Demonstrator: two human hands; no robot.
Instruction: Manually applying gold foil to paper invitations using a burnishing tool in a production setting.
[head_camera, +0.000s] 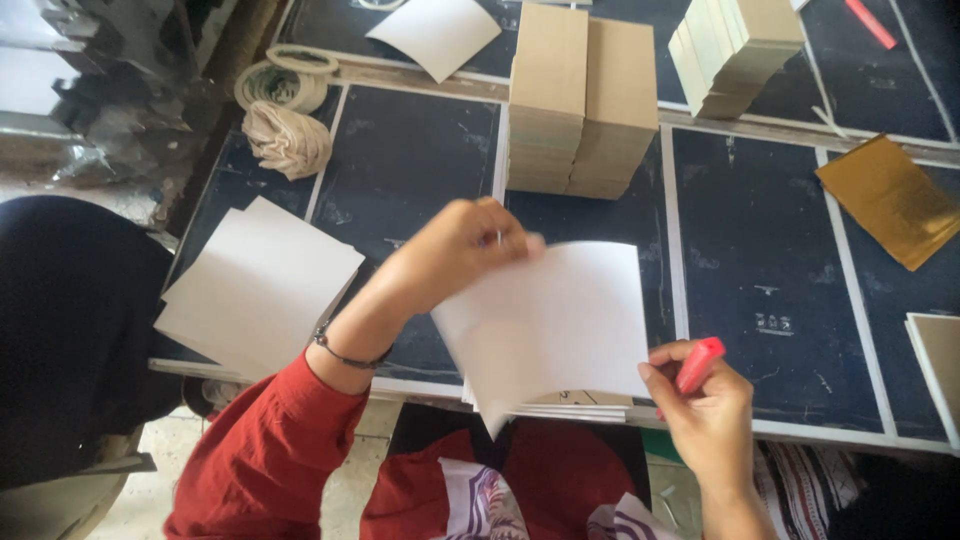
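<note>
The dark worktable (770, 300), crossed by pale lines, filled most of the view, and its near edge ran just in front of the person's lap. On it, at that near edge, lay a low stack of white sheets (560, 408), and the top white sheet (550, 320) was lifted and curled upward from its far corner, blank and smooth, bowing over the rest. The left hand (460, 250) pinched that raised corner between thumb and fingers, closed on the paper. The right hand (705, 400) sat at the sheet's right edge, fingers wrapped round a red marker (700, 362) while the thumb touched the paper. To the left a second pile of white sheets (255, 285) overhung the table edge slightly. Beyond the lifted sheet stood two tall stacks of brown card (580, 100), with another tilted stack (735, 50) further right. A gold foil sheet (885, 200) lay well apart at the right. Bare dark table lay open between the lifted sheet and the gold foil.
</note>
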